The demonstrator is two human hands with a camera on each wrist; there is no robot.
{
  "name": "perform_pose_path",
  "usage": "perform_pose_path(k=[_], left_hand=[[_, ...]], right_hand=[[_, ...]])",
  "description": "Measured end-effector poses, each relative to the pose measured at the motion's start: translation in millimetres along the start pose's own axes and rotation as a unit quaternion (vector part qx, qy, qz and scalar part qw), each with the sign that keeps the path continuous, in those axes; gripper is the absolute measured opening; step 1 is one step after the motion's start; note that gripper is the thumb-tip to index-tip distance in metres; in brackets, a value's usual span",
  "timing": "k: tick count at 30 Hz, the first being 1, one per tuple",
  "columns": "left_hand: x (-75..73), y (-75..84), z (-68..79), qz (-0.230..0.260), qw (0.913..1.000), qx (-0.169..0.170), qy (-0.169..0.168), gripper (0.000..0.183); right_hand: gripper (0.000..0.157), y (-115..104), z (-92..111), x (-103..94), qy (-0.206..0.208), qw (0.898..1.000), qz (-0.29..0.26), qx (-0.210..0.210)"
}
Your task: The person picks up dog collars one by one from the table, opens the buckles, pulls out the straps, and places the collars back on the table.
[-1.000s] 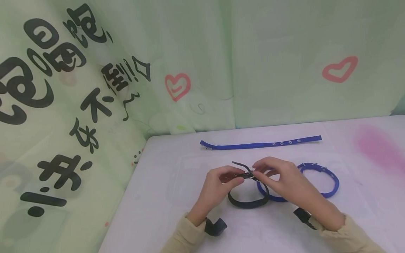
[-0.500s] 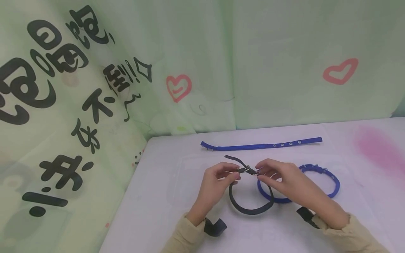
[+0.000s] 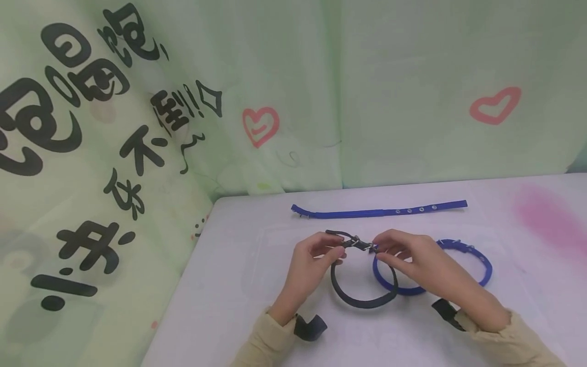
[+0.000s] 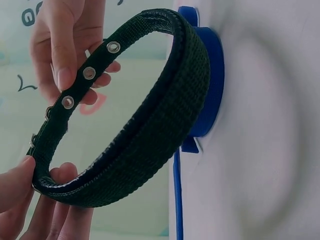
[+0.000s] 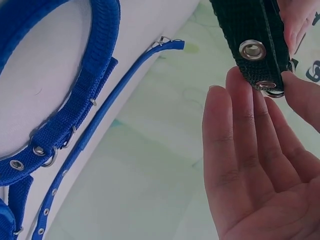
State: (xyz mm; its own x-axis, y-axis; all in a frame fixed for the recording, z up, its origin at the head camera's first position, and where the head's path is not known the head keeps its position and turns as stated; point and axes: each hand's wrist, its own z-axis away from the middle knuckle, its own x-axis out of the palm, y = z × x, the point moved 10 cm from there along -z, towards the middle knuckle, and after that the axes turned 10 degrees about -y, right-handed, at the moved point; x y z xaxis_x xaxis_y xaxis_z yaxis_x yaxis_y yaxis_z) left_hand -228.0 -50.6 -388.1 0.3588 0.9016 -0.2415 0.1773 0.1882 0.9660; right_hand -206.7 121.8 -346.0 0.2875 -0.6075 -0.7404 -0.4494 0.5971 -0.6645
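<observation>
A black webbing collar [image 3: 364,304] with metal eyelets is buckled into a loop, held up above the table. My left hand [image 3: 312,260] pinches it on the left of the buckle [image 3: 355,241], between thumb and fingers. On the other side, my right hand [image 3: 415,257] pinches the band between thumb and fingertips. The strap's free end [image 3: 335,232] sticks out over the left fingers. Several eyelets show along the band [image 4: 89,73] in the left wrist view. Behind the right hand lies a looped blue collar [image 3: 486,260], partly covered by that hand and the black loop.
Stretched out straight across the back of the white table [image 3: 257,285] is another blue collar [image 3: 357,214] with eyelets at its right end. A pale green curtain [image 3: 394,92] with hearts and black lettering hangs behind the table and along its left.
Both hands have risen slightly and drawn a little apart, with the loop opening wider. The strap's free end has swung left and then dropped lower. The blue collars stay put.
</observation>
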Motion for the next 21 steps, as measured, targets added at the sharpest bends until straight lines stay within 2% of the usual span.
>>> perform_pose_path(k=[11,16,21], left_hand=[[-10.0,-2.0,-2.6,0.032,0.9991,0.002,0.029,0.022],[-7.3,-0.1,-0.9,0.043,0.9987,0.001,0.029,0.020],[-2.6,2.3,0.8,0.046,0.9987,0.000,0.022,0.020]], right_hand=[[0.021,3.9,2.0,-4.8,-0.001,1.000,0.009,0.010],[0.023,6.6,0.0,-1.6,-0.010,1.000,-0.005,0.021],[0.023,2.4,-0.8,-2.1,0.005,1.000,-0.007,0.010]])
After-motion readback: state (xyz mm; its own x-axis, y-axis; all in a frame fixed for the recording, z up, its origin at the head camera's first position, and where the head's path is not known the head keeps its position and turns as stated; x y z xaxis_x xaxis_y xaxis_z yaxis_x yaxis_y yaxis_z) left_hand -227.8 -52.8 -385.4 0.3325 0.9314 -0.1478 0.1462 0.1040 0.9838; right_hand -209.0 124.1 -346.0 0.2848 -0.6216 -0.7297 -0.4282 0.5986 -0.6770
